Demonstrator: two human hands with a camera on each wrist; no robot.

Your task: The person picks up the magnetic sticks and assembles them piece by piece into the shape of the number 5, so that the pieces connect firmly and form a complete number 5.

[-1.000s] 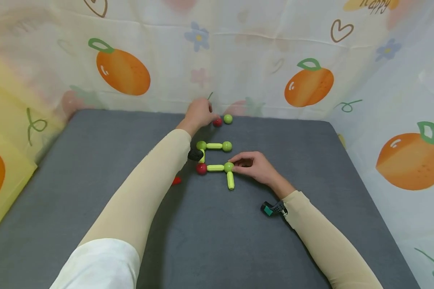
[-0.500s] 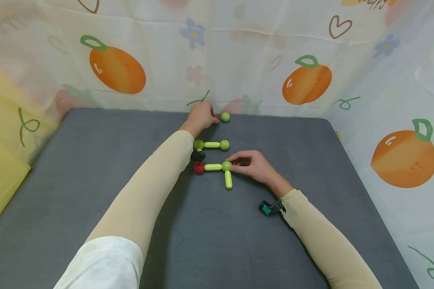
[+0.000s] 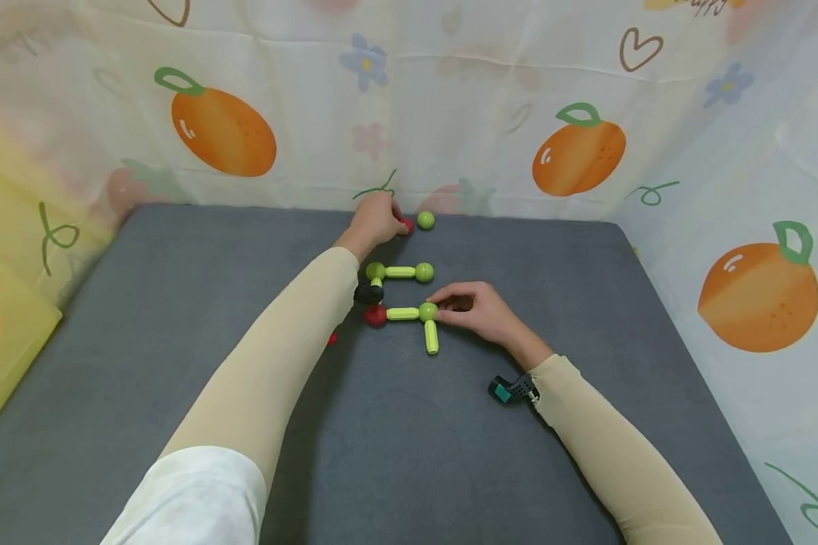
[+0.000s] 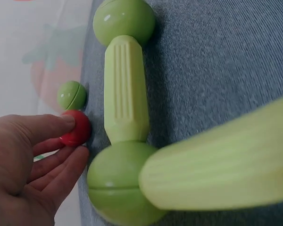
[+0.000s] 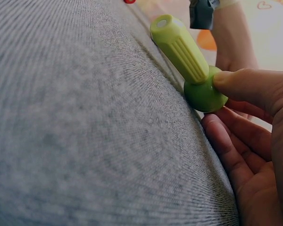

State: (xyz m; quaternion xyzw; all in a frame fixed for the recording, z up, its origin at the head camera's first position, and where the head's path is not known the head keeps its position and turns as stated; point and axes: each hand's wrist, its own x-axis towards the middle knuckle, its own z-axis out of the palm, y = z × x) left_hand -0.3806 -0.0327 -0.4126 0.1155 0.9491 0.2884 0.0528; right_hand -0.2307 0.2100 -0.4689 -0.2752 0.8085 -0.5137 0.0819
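At the table's back edge my left hand (image 3: 376, 217) pinches a red ball (image 4: 77, 128) between thumb and fingers. A loose green ball (image 4: 71, 95) lies right beside it. Nearer the middle, my right hand (image 3: 480, 312) pinches a green ball (image 5: 205, 94) at the corner of a linked shape. From that ball one light-green rod (image 3: 432, 338) points toward me and another rod (image 3: 403, 313) runs left to a red ball (image 3: 376, 316). A further rod, partly hidden by my left wrist, leads back to a green ball (image 4: 122, 181), which joins a rod (image 4: 125, 89) ending in another green ball (image 4: 124, 21).
A red piece (image 3: 332, 339) shows partly from behind my left forearm. The grey table (image 3: 395, 454) meets a fruit-printed cloth (image 3: 450, 113) at the back. A black wrist camera (image 3: 511, 388) sits at my right wrist.
My left fingers have closed around the red ball at the back, which they were only reaching a second ago. The right hand keeps its hold, and the view has shifted slightly.
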